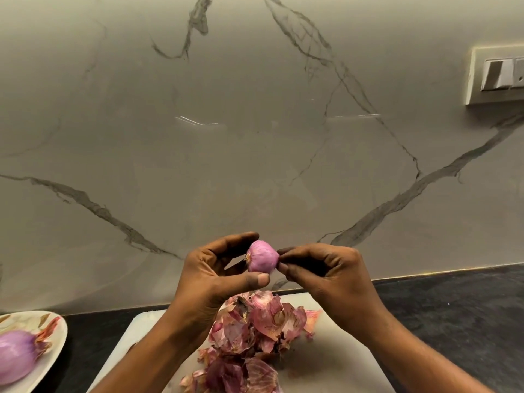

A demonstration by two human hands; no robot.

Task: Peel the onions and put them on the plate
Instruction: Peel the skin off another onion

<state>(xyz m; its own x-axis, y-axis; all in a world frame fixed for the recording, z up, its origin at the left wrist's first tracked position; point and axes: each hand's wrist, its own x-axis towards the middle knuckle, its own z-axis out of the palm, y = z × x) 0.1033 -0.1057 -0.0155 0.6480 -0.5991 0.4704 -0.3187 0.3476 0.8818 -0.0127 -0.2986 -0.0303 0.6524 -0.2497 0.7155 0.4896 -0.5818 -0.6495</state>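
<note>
A small pink onion (262, 256) is held in the air above the white cutting board (334, 361). My left hand (209, 276) grips it, thumb beneath and fingers curled over its top. My right hand (326, 275) pinches the onion's right end with thumb and fingertips. A heap of dry purple onion skins (255, 333) lies on the board under my hands. At the lower left a patterned white plate (55, 321) holds one peeled purple onion (17, 354), cut off by the frame edge.
The board sits on a dark countertop (459, 313) against a marble wall (255, 137). A switch panel (499, 75) is mounted on the wall at the upper right.
</note>
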